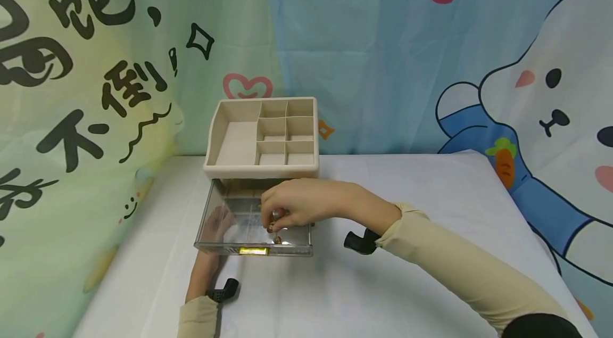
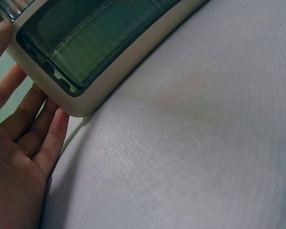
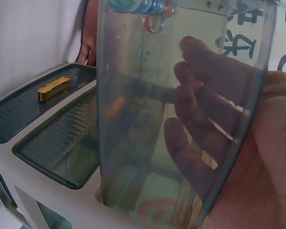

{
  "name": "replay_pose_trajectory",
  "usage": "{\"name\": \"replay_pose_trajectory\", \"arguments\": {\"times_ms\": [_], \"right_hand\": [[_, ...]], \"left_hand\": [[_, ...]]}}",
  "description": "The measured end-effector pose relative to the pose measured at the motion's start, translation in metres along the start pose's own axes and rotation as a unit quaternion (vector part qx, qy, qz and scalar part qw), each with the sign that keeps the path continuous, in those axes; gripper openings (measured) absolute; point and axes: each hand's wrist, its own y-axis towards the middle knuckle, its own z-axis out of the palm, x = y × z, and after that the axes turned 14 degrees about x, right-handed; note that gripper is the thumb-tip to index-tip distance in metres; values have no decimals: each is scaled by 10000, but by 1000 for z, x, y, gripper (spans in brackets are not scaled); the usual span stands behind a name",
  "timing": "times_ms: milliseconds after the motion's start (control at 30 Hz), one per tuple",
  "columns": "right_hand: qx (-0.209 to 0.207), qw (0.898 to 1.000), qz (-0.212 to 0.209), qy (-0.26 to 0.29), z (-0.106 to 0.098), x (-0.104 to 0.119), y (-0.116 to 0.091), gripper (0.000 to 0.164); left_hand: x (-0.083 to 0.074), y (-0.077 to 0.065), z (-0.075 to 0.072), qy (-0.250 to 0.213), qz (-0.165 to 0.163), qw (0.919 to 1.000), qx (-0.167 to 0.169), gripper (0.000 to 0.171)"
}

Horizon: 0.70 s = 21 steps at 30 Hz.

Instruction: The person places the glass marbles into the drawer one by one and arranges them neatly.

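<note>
A clear drawer (image 1: 254,248) with a gold pull is slid out from a beige desktop organizer (image 1: 261,171). My right hand (image 1: 297,205) reaches down into it, fingers bent, with a small brownish round thing at the fingertips. Whether they grip it is unclear. In the right wrist view these fingers (image 3: 186,100) show through the clear wall, close to a round bead (image 3: 155,24) and several blue, green and red beads (image 3: 138,5). My left hand (image 2: 19,148) rests its outstretched fingers against the organizer's side near a lower corner.
The organizer's top (image 1: 287,140) is split into a wide bay and several small compartments. Below the drawn-out drawer is another drawer with a gold pull (image 3: 55,89). A white cloth (image 1: 364,285) covers the table, and a printed curtain (image 1: 335,34) hangs behind.
</note>
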Motion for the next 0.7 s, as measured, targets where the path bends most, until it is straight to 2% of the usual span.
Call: {"name": "replay_pose_trajectory", "arguments": {"times_ms": [467, 700], "right_hand": [[146, 9986, 75, -511, 2, 1, 10, 6], [163, 9984, 73, -543, 1, 1, 13, 4]], "left_hand": [[0, 2, -1, 7, 1, 10000, -72, 70], [1, 2, -2, 130, -270, 9995, -84, 81]]}}
